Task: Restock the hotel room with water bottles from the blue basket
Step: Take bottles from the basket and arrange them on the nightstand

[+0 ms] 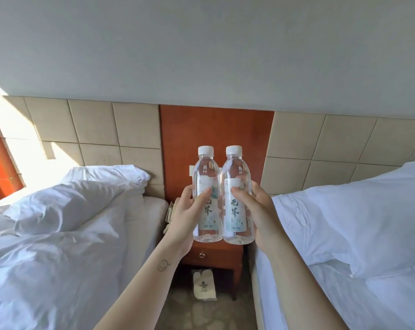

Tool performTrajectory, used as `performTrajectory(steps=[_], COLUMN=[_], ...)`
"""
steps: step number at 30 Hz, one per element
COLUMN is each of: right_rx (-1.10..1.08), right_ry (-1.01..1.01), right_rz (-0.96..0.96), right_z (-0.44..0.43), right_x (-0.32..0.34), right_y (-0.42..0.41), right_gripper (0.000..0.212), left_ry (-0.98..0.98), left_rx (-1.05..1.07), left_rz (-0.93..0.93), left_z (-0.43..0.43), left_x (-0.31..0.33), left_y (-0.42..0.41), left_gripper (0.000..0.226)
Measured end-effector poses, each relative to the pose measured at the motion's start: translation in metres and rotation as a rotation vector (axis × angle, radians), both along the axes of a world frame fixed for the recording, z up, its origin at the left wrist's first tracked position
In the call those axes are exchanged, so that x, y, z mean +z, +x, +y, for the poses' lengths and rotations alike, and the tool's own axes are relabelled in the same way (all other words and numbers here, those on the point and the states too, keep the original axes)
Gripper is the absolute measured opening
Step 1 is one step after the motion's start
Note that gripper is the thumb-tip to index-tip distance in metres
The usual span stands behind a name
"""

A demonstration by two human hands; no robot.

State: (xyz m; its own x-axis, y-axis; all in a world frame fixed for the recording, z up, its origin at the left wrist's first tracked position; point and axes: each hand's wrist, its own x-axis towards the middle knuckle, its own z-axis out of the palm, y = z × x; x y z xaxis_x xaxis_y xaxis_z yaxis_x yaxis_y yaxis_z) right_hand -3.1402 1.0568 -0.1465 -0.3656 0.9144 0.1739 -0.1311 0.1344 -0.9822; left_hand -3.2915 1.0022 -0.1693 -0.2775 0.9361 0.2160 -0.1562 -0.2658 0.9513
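Note:
I hold two clear water bottles with white caps and pale labels, upright and side by side, above a wooden nightstand (216, 254). My left hand (187, 215) grips the left bottle (206, 184) around its label, thumb across the front. The right bottle (236, 186) is held the same way by my right hand (256, 210). The bottles touch or nearly touch each other. Their bases hang just above the nightstand's front edge. The blue basket is not in view.
Two beds with white bedding flank the nightstand, a rumpled duvet (59, 234) on the left and a pillow (358, 225) on the right. A beige telephone (170, 215) sits on the nightstand's left side. White slippers (204, 285) lie on the floor beneath it.

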Motion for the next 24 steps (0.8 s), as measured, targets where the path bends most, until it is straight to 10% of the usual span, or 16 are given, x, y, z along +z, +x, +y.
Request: performTrajectory(steps=[24], right_rx=[-0.122], right_ry=[-0.092], right_rz=[-0.014], right_z=[0.442], right_x=[-0.103], right_y=[-0.117], right_gripper=[0.046], left_ry=[-0.132], left_rx=[-0.231], left_rz=[0.075], left_z=[0.470], left_x=[-0.107], left_y=[-0.149], left_gripper=[0.042])
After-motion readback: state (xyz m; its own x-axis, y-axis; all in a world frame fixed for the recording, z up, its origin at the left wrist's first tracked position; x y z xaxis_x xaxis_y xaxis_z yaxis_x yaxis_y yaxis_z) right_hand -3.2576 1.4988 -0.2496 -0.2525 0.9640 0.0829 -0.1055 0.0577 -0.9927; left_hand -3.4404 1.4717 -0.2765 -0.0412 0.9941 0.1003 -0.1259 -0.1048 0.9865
